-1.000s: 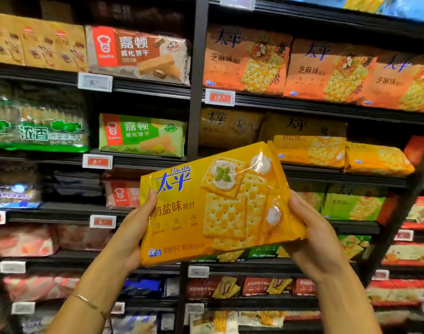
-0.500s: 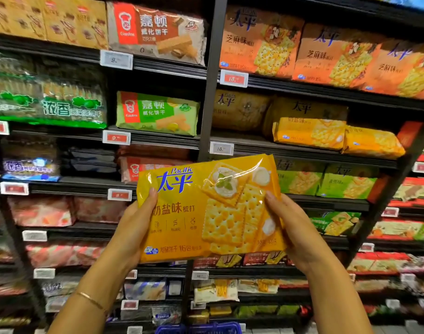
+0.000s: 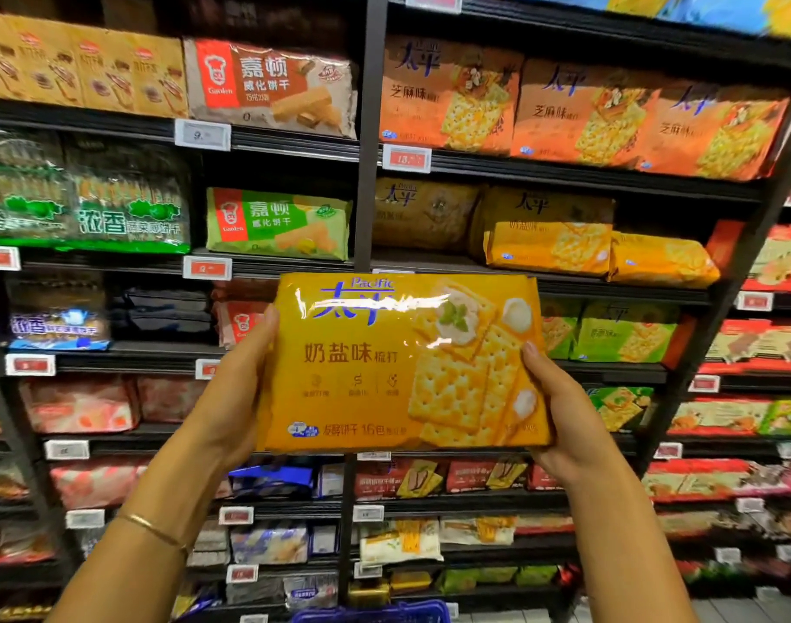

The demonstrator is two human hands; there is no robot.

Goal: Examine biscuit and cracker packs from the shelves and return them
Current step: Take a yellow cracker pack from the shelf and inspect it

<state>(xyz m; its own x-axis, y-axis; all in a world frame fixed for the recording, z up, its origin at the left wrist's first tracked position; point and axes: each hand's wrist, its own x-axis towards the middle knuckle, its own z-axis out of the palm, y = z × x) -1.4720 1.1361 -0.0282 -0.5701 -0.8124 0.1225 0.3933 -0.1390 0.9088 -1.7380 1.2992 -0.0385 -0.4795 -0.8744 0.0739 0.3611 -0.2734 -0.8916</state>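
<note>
A yellow Pacific cracker pack (image 3: 375,366), printed with square crackers, is held up level in front of the shelves, its front facing me. My left hand (image 3: 236,388) grips its left edge, thumb on the front. My right hand (image 3: 560,411) grips its right edge, thumb on the front and fingers hidden behind. A thin gold bangle circles my left wrist. More yellow packs of the same kind (image 3: 551,247) lie on the shelf above and to the right.
Black shelves (image 3: 497,170) full of biscuit packs fill the view: orange packs (image 3: 582,114) top right, green packs (image 3: 623,330) right of the held pack, Garden wafer packs (image 3: 277,222) upper left. A black upright post (image 3: 369,128) divides the bays. A blue basket rim (image 3: 375,611) shows at the bottom.
The yellow pack has gone from tilted to level and square to me. The view has shifted, so the shelves sit differently behind it. Both hands keep their hold on its edges.
</note>
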